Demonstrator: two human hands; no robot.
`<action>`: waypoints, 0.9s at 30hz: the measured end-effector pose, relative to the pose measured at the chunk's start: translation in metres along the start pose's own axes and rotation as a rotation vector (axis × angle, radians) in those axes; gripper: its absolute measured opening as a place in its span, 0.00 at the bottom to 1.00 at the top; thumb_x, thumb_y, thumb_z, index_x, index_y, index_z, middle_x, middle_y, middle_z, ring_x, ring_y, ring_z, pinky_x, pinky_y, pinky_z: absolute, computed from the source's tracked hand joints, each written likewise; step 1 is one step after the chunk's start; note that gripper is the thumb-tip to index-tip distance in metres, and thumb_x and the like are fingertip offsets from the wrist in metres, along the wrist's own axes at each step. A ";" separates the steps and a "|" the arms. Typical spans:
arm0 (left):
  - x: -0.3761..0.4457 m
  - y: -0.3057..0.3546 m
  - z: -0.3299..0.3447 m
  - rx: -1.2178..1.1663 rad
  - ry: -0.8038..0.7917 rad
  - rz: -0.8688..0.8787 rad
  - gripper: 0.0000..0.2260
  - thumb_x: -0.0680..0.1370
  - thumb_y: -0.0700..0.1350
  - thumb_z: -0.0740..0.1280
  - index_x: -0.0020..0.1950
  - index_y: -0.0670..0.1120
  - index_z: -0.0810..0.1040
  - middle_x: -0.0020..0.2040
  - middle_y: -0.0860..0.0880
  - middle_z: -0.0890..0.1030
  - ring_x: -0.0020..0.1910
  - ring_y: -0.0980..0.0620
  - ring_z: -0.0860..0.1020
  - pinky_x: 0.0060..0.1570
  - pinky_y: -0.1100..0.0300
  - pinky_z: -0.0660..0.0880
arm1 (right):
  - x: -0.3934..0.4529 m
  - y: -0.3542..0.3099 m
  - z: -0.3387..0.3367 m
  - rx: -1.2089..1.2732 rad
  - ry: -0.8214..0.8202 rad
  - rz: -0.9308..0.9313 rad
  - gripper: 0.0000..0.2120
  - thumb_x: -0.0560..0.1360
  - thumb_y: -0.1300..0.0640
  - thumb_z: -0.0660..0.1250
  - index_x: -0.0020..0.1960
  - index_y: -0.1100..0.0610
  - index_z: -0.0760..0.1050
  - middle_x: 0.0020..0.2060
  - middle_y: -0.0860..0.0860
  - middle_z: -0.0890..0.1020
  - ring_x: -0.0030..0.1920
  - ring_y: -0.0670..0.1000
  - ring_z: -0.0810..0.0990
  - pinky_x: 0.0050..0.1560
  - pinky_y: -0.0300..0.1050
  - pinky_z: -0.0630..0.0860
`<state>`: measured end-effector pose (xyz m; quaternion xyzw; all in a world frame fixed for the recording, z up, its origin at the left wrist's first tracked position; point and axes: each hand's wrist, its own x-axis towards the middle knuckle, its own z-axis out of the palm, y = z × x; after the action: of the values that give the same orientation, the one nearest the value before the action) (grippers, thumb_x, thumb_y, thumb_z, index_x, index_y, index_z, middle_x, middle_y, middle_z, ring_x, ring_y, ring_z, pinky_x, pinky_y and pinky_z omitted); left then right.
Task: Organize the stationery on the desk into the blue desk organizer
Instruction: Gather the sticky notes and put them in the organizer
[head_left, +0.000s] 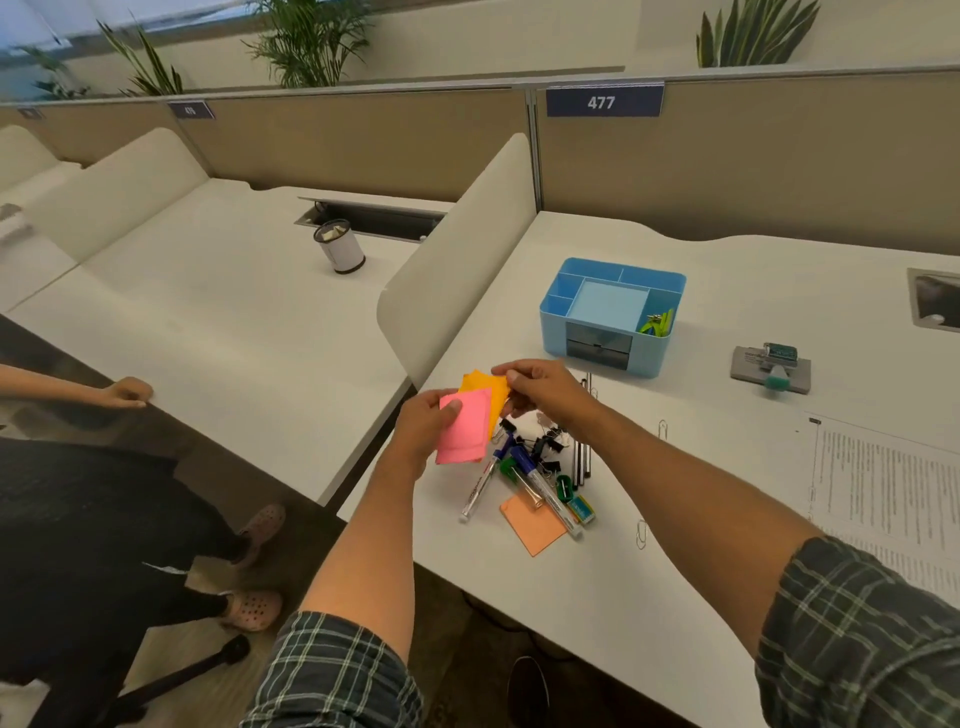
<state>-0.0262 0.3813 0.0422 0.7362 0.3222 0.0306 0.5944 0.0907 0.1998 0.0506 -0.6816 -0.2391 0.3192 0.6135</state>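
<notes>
My left hand (423, 422) holds pink sticky notes (464, 428) above the desk's left edge. My right hand (540, 387) pinches orange-yellow sticky notes (484, 391) just behind the pink ones. Below them lies a pile of markers (530, 480), black binder clips (545, 447), dark pens (583, 447), a green sharpener (563, 488), an eraser (581, 509) and a light orange sticky note (534, 526). The blue desk organizer (553, 325) stands further back, with green items (657, 322) in its right compartment.
A grey hole punch (771, 368) sits right of the organizer. Printed sheets (893, 493) lie at the right edge. Paper clips (642, 534) are scattered nearby. A white divider (457, 270) separates the neighbouring desk, where another person's hand (127, 392) rests. A cup (340, 247) stands there.
</notes>
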 end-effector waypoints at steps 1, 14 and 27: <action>-0.001 -0.006 -0.004 0.035 0.000 -0.016 0.11 0.78 0.44 0.69 0.60 0.47 0.79 0.58 0.42 0.81 0.57 0.41 0.79 0.46 0.53 0.76 | 0.001 0.004 0.001 -0.054 -0.014 0.027 0.13 0.84 0.62 0.59 0.64 0.61 0.78 0.41 0.57 0.84 0.38 0.51 0.85 0.41 0.43 0.81; 0.001 -0.038 -0.007 0.208 0.160 -0.112 0.11 0.77 0.44 0.60 0.35 0.45 0.73 0.33 0.47 0.75 0.33 0.51 0.75 0.35 0.62 0.72 | 0.012 0.048 0.009 -1.080 -0.230 -0.093 0.27 0.70 0.31 0.70 0.62 0.45 0.80 0.59 0.44 0.81 0.58 0.48 0.76 0.56 0.48 0.74; 0.008 -0.044 0.018 0.717 -0.151 0.083 0.20 0.71 0.59 0.74 0.32 0.45 0.75 0.28 0.51 0.72 0.33 0.52 0.73 0.35 0.60 0.67 | -0.001 0.041 -0.015 -1.122 -0.280 -0.277 0.17 0.73 0.43 0.73 0.60 0.45 0.81 0.62 0.46 0.78 0.61 0.49 0.73 0.60 0.50 0.71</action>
<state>-0.0316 0.3738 -0.0049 0.9102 0.2378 -0.1146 0.3190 0.0980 0.1829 0.0106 -0.8156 -0.5366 0.1480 0.1582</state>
